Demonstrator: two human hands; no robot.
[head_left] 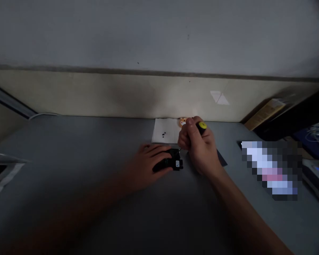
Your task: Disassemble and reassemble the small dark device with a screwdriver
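My left hand [154, 161] is closed over a small black device [177, 164], pressing it against the grey desk. A white label with a letter marks its right end; what kind of device it is, I cannot tell. My right hand [198, 141] makes a fist around a screwdriver [202, 126], whose black handle with a yellow end sticks out above the fingers. Its thin shaft slants down to the device's upper right part. Several tiny dark screws [163, 134] lie on a sheet of white paper [159, 124] just beyond my hands.
An orange and white animal-face item [183, 122] sits at the paper's right edge, partly behind my right hand. A dark flat piece [222, 158] lies right of that hand. A blurred-out device [271, 171] is farther right. The wall [108, 94] bounds the desk [82, 148] behind.
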